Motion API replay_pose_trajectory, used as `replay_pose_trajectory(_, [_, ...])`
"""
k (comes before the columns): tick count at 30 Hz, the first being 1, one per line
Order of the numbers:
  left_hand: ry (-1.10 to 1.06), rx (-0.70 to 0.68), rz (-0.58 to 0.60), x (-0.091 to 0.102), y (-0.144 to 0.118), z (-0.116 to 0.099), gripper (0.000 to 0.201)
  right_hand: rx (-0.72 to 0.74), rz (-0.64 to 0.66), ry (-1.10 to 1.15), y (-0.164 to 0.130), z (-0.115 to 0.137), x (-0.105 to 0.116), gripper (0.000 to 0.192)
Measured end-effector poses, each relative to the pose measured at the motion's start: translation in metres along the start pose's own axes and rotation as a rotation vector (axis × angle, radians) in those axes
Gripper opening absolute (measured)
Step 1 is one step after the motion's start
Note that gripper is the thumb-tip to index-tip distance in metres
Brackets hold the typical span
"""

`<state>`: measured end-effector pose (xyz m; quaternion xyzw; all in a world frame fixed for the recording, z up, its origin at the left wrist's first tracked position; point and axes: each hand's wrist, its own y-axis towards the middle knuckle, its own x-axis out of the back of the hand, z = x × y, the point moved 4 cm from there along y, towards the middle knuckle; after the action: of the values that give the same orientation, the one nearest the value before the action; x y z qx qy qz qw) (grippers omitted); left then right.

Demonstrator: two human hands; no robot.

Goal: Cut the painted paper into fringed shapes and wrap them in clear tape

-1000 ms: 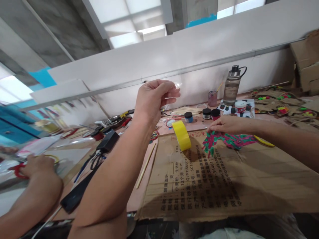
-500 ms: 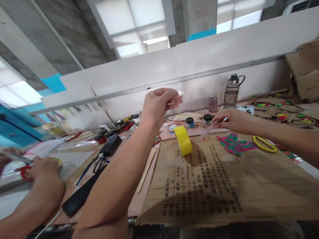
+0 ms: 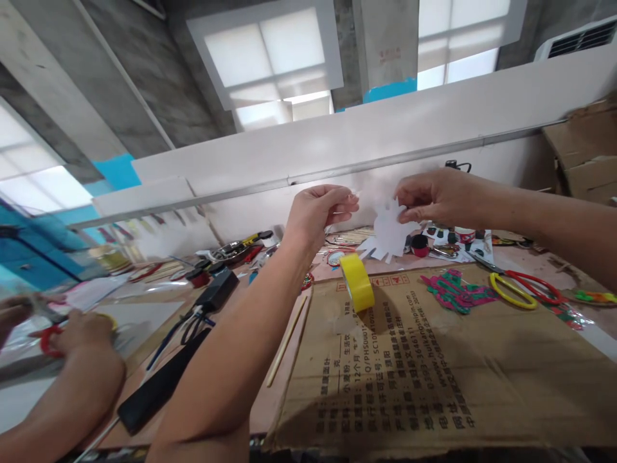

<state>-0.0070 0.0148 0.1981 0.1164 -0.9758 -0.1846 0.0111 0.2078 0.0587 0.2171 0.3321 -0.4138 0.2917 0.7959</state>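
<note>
My left hand (image 3: 315,212) is raised above the table, its thumb and fingers pinched on a small clear piece of tape (image 3: 353,194). My right hand (image 3: 431,196) is level with it and a little to the right. It pinches the top of a white, jagged-edged cut-out (image 3: 388,233) that hangs down between the two hands. Below them a yellow tape roll (image 3: 357,281) stands on edge on a flattened printed cardboard sheet (image 3: 434,373). A pink and green painted cut-out (image 3: 453,289) lies on the cardboard to the right.
Yellow and red scissors (image 3: 525,288) lie at the right. Paint pots (image 3: 420,243), sticks, tools and a black adapter (image 3: 216,289) crowd the back and left. A wooden stick (image 3: 288,339) lies beside the cardboard. A co-worker's hand (image 3: 80,331) holds red scissors at the far left.
My right hand rose from the table, lifting the white cut-out up beside my left hand. My left hand stayed raised and pinched. The view tilted slightly upward.
</note>
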Motion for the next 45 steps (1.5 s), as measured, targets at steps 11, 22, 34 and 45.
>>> replay_pose_trajectory(11, [-0.043,0.024,0.067,-0.001,0.0,0.0,0.006,0.042,-0.044,0.13,0.017,0.019,-0.002,0.034])
replay_pose_trajectory(22, [-0.115,0.005,0.054,-0.005,-0.004,0.005,0.009,0.075,-0.188,0.423,0.016,0.004,-0.015,0.034])
replay_pose_trajectory(34, [-0.055,-0.032,0.028,-0.003,-0.009,0.001,0.009,-0.122,0.015,0.564,-0.022,-0.018,-0.057,0.031])
replay_pose_trajectory(45, [-0.056,-0.043,-0.029,-0.004,-0.009,0.0,0.011,-0.144,0.268,0.84,-0.018,-0.031,-0.179,0.034])
